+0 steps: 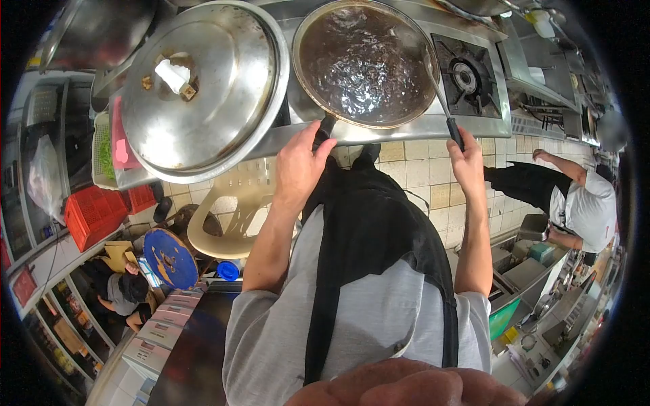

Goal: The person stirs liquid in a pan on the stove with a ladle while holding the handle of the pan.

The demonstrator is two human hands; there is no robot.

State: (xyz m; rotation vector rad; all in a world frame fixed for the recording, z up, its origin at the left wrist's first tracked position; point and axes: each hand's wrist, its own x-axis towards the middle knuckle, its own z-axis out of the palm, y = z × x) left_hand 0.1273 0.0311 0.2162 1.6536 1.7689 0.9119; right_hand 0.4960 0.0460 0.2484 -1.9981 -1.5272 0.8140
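Observation:
A wide round pan [318, 111] of dark, glossy, rippling liquid stands on the steel stove. My left hand [302, 162] is closed around the black handle [325, 130] at the pan's near edge. In my right hand [467, 162] is the black grip of a long metal cooking utensil [441, 98]. Its thin shaft slants over the pan's right side, and I cannot make out the shape of its head. Left of the pan sits a large domed steel lid [223, 81], with a white cloth or paper wrapped on its knob [175, 76].
A gas burner [466, 74] lies right of the pan. A beige plastic chair [203, 230] and red crates [95, 216] stand at lower left. A co-worker [589, 210] holding a metal container [534, 227] is at right; another person [125, 287] is at far lower left.

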